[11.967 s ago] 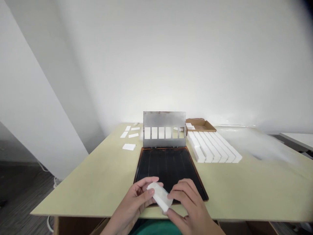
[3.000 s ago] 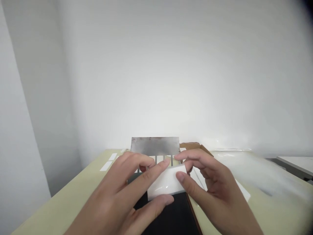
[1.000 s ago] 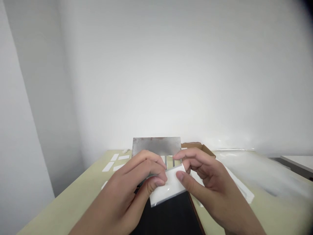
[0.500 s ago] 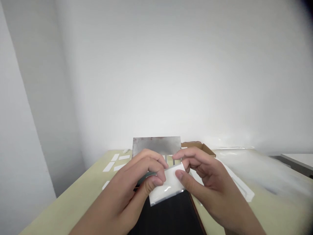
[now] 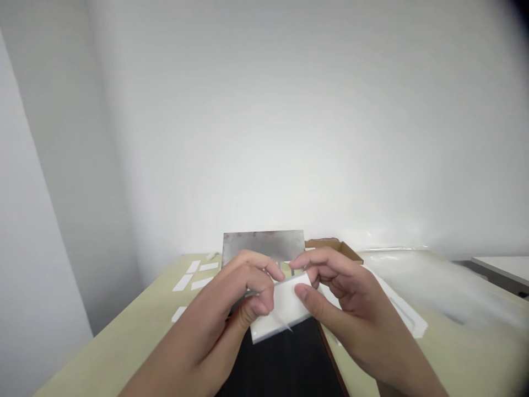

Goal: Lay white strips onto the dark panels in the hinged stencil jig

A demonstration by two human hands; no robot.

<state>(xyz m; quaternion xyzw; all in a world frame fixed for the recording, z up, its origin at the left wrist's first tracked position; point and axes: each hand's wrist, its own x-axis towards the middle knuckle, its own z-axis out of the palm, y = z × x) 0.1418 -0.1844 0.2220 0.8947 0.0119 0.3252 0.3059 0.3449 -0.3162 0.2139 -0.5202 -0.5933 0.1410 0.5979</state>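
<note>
Both hands hold one small white block wrapped in clear film up in front of me, above the black tray. My left hand pinches the block's left end, fingers curled, thumb against the film. My right hand grips the right end between thumb and bent fingers. A thin flap of film sticks out near the block's lower edge. Behind the hands stands the upright grey metal plate with slots, mostly hidden.
Pale wooden table with several white strips lying at the left. Rows of white blocks lie to the right of the tray, an open cardboard box behind them. White wall close behind.
Since a second ago the left fingers have curled further over the block's left end and the block has tilted slightly; a flap of film now shows at its lower edge.
</note>
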